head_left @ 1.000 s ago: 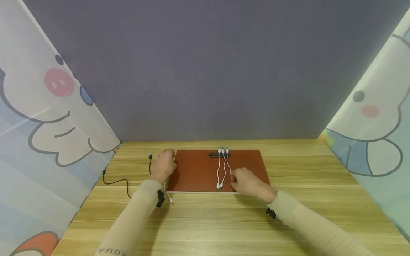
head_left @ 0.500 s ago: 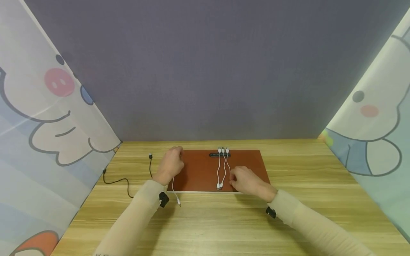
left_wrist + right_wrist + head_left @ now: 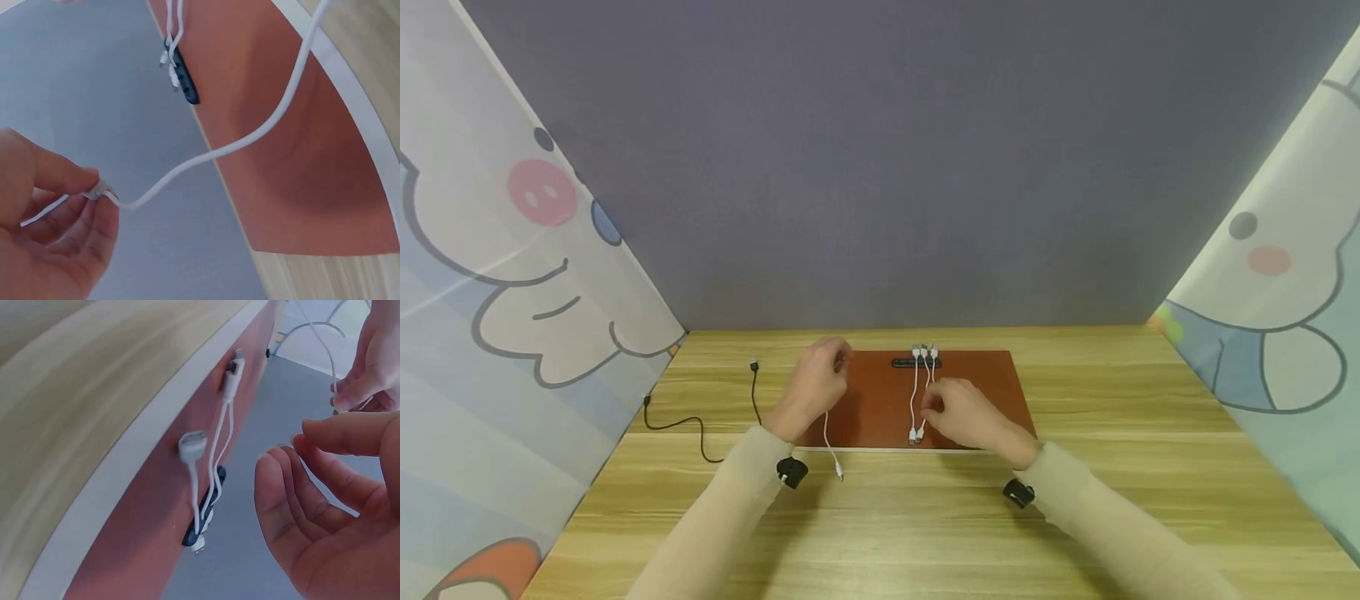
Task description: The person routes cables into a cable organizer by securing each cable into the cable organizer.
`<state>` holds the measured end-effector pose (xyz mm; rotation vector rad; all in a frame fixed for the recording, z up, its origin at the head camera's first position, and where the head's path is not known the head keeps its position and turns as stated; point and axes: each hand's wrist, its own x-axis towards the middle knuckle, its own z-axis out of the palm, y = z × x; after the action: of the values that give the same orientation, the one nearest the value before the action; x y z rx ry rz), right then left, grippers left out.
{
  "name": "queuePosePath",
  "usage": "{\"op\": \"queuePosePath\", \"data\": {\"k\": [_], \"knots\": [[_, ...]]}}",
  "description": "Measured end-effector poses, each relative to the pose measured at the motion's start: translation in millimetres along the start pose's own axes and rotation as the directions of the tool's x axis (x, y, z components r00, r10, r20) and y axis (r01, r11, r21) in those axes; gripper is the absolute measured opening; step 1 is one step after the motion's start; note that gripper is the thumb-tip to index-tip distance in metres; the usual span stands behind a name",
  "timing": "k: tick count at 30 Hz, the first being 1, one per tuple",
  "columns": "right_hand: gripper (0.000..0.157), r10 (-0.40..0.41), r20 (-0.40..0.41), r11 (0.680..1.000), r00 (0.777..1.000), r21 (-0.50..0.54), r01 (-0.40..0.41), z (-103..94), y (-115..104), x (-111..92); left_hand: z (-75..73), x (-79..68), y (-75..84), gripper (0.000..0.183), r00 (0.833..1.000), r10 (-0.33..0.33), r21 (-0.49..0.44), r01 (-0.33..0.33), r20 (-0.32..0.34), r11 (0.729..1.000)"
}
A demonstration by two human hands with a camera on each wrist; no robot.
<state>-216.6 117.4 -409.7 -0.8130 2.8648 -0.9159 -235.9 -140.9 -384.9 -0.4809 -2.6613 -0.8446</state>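
Observation:
My left hand (image 3: 815, 385) pinches a white charging cable (image 3: 231, 149) between thumb and fingers, over the left part of a reddish-brown board (image 3: 874, 400). The cable's lower end hangs past the board's front edge. My right hand (image 3: 967, 412) hovers near the board's middle, fingers loosely bent with nothing between them in the right wrist view. Beside it, three white cables (image 3: 914, 392) run through a black cable clip (image 3: 905, 362) at the board's back edge. One white USB plug (image 3: 192, 445) stands off the board in the right wrist view.
Black cables (image 3: 677, 427) lie on the wooden table (image 3: 880, 525) left of the board, one plug (image 3: 754, 365) near the left hand. A grey partition (image 3: 880, 167) rises behind the table. Printed cartoon curtains (image 3: 445, 333) hang at both sides.
My left hand has moved right over the board, carrying the white cable along. My right hand has shifted slightly left and up, nearer the cables in the clip.

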Motion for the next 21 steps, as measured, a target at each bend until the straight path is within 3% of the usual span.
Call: {"op": "queuePosePath", "data": {"k": [8,21], "knots": [[0.003,-0.037,-0.015,0.997,0.999,0.063,0.038,1.7,-7.7,6.2,0.6,1.3,3.9,0.016,0.995,0.098,-0.158,-0.099,-0.014,0.983],[0.009,-0.029,0.021,0.967,0.999,0.252,0.023,11.3,-20.6,16.3,-3.1,2.4,22.3,0.010,0.997,0.071,-0.367,-0.064,0.006,0.928]]}}
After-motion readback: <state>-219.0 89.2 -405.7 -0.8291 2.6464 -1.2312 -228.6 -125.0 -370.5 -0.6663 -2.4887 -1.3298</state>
